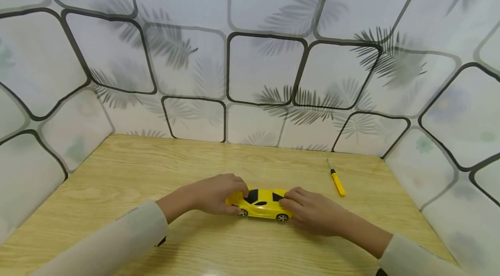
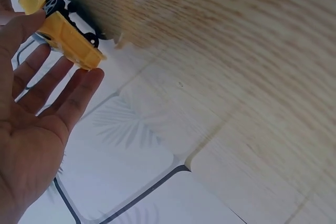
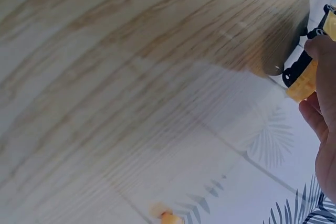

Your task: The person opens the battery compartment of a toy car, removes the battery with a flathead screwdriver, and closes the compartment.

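Observation:
A yellow toy car (image 1: 262, 207) with dark windows and black wheels is on the wooden table, side towards me. My left hand (image 1: 218, 193) grips its left end, thumb at the near front wheel and fingers over the far side. At the other end, my right hand (image 1: 317, 211) holds the car, its fingers over the rear window. In the left wrist view, the car's yellow body (image 2: 71, 38) lies between thumb and outstretched fingers. The right wrist view catches only part of the car (image 3: 302, 85), pinched at the frame's right edge.
A screwdriver (image 1: 338, 184) with a yellow handle lies on the table (image 1: 175, 159), to the right beyond my right hand. Patterned white walls (image 1: 258, 124) border the table at the back and sides.

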`<state>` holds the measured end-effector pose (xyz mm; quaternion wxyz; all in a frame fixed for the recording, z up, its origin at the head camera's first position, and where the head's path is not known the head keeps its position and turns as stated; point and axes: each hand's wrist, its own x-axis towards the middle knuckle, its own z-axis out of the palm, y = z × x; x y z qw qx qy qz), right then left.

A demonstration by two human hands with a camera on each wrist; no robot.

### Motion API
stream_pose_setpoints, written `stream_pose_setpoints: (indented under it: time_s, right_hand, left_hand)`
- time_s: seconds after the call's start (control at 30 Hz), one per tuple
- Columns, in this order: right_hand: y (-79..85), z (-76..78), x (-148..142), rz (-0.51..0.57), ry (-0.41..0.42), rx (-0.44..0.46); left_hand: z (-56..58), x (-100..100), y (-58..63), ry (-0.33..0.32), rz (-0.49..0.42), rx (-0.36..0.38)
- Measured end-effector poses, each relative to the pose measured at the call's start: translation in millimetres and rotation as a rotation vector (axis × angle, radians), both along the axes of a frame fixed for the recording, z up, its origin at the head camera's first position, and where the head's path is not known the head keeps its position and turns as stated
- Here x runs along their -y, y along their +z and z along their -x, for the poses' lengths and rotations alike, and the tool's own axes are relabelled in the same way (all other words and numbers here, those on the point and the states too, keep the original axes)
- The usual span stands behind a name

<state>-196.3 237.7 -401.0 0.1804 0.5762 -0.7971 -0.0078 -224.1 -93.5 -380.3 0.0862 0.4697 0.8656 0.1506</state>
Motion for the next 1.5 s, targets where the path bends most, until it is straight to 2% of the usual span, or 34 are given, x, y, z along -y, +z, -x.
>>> stream_pose_setpoints:
  time_s: [0.17, 0.33, 0.5, 0.6, 0.77, 0.9, 1.03, 1.17, 1.33, 1.5]
  right_hand:
    - [1.4, 0.9, -3, 0.046, 0.057, 0.011]
    - [1.5, 2.4, -4, 0.092, 0.066, 0.047]
    - [2.7, 4.6, -6, 0.131, 0.028, 0.127]
    - [4.2, 5.5, -7, 0.132, -0.026, 0.185]
    - [7.9, 7.0, -7, 0.128, -0.161, 0.315]
    - [8.6, 9.3, -8, 0.170, -0.206, 0.399]
    - [5.1, 13.0, -10, 0.274, -0.185, 0.501]
    - [2.3, 16.5, -11, 0.389, -0.177, 0.627]
    - [1.2, 22.9, -12, 0.474, -0.244, 0.796]
    - [-3.3, 31.3, -14, 0.554, -0.313, 0.971]
  left_hand:
    - [2.6, 2, 1.1, -0.002, -0.037, 0.064]
    - [6.3, 4, 0.3, 0.004, -0.079, 0.134]
    - [10.4, 6, 0.8, 0.015, -0.134, 0.233]
    - [13.4, 7, 0.2, 0.032, -0.158, 0.292]
    - [19.1, 9, -0.4, 0.058, -0.199, 0.379]
    - [22.2, 9, 0.6, 0.066, -0.213, 0.429]
    - [24.8, 9, 1.5, 0.075, -0.227, 0.443]
    - [28.0, 9, 1.1, 0.091, -0.236, 0.424]
    - [33.0, 11, -0.6, 0.098, -0.253, 0.400]
    - [36.2, 11, -3.3, 0.149, -0.312, 0.438]
